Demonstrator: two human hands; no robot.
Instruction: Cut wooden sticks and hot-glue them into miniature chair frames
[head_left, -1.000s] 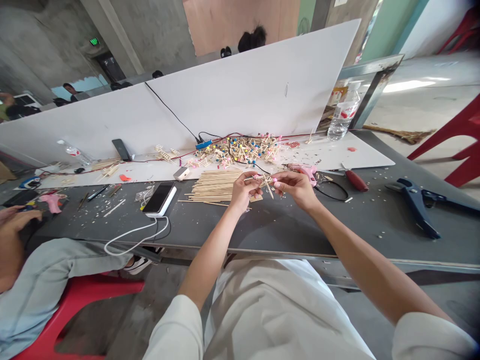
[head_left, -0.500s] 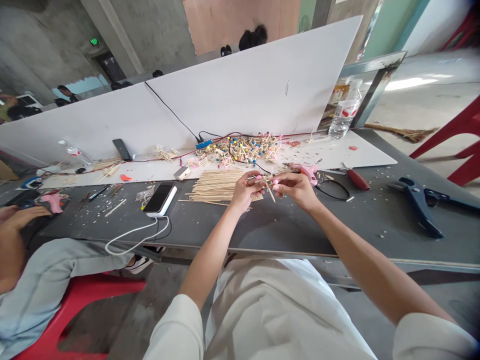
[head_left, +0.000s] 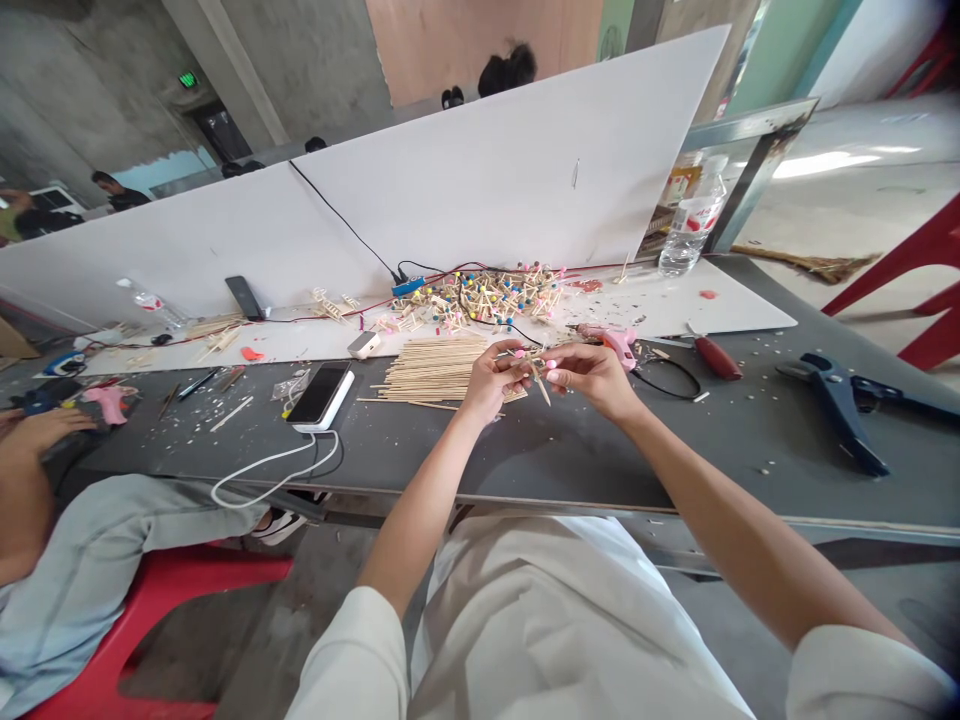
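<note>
Between my two hands is a small piece made of wooden sticks (head_left: 541,385) with pink balls on it. My left hand (head_left: 491,380) pinches its left side, and my right hand (head_left: 596,378) pinches the right side next to a pink ball (head_left: 552,364). One pointed stick end sticks out downward toward me. The fingers hide most of how the piece is joined. Just left of my left hand lies a row of loose wooden sticks (head_left: 427,370). A pink glue gun (head_left: 619,345) rests behind my right hand.
Behind my hands is a heap of stick pieces with coloured balls (head_left: 495,295). To the right lie a red-handled tool (head_left: 716,358) and a blue cutter (head_left: 840,410); a water bottle (head_left: 694,225) stands beyond. On the left are a phone-like device (head_left: 321,396) and a co-worker's hand (head_left: 52,430).
My hands stay nearly in place, with the stick piece turned slightly between the fingers. At far left, the co-worker's hand has shifted a little.
</note>
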